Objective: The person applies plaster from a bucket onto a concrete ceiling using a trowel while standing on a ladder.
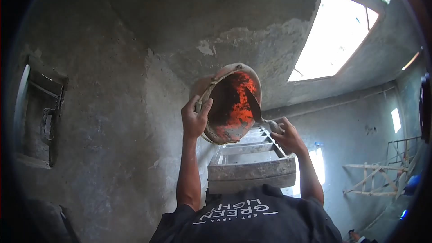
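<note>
My left hand (195, 116) grips the near-left rim of a mortar-crusted bucket (216, 103), thumb over the edge and fingers outside. The bucket is tilted with its mouth toward me. Its inside is dark, with bright orange-red patches and grey mortar stuck on the wall. My right hand (287, 136) is closed around the mortar-smeared handle of a trowel (253, 104). The trowel's dark blade reaches over the bucket's right rim into its mouth.
Below the bucket, a ladder (251, 171) with flat treads stands close in front of my chest. Rough plastered wall (112, 121) rises on the left, with a window opening (41, 112). A bright opening (335, 36) is at upper right. Wooden scaffolding (380, 177) stands at far right.
</note>
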`<action>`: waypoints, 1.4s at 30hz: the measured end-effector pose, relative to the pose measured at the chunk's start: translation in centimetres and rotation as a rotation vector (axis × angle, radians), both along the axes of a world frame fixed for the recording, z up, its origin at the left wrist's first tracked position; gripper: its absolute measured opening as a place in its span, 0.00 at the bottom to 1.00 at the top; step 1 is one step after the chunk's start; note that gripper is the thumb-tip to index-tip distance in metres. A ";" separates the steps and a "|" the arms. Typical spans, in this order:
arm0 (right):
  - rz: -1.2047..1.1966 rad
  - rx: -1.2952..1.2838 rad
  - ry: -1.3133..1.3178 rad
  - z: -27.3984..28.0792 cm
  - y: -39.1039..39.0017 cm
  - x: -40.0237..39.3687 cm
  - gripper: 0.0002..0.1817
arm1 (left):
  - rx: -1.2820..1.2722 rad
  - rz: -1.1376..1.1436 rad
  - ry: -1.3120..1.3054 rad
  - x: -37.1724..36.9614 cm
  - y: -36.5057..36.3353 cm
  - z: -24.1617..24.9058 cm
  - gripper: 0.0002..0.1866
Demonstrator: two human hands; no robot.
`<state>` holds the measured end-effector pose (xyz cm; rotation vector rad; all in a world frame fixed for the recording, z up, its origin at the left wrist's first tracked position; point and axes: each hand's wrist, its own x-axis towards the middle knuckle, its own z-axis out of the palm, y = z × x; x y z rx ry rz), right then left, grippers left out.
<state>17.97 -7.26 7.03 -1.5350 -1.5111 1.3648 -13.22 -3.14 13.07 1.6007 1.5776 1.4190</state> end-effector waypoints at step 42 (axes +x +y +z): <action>0.171 0.277 -0.382 5.7 -1.4 -2.5 0.19 | -0.136 -0.151 -0.240 2.2 -6.4 5.7 0.09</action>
